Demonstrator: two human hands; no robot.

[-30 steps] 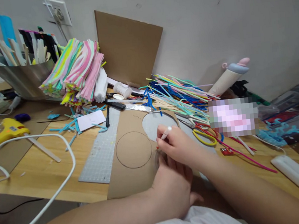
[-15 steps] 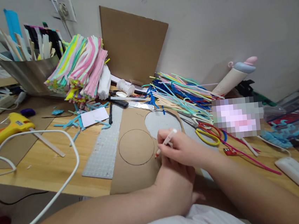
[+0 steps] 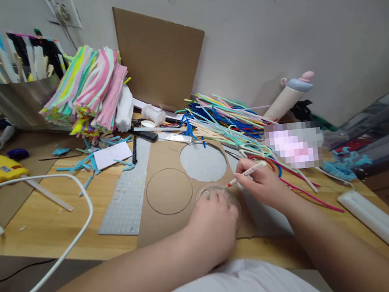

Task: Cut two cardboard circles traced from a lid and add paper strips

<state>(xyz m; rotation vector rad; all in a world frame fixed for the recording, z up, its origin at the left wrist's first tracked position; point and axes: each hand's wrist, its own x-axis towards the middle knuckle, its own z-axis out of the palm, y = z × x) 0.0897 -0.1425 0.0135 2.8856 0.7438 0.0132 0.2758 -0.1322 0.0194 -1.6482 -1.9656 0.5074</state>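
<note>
Clear round piece (image 3: 213, 188) lies on the cardboard sheet (image 3: 170, 231), lower right of the drawn circle (image 3: 169, 191) and below the round cut-out (image 3: 203, 162). Left hand (image 3: 217, 219) is on top of it, fingers bunched and bent over it; can't tell if they pinch it or only press. Right hand (image 3: 261, 181) has its fingers closed narrow on a white marker (image 3: 250, 170), orange-red tip at the clear piece's upper right edge. Tip contact with the cardboard: can't tell.

Change vs half a second ago: right hand was crossed over the left, tip on the left side; now it's swung out to the right, hands apart. So the pen is working from the opposite side, and the upper rim is exposed. Can't make out a line around it.

Further out: grey cutting mat (image 3: 125, 212) under the sheet, showing on both sides. Pipe-cleaner pile (image 3: 226, 117) behind, yellow glue gun (image 3: 2, 171) far left, on the wooden table (image 3: 54, 233).
</note>
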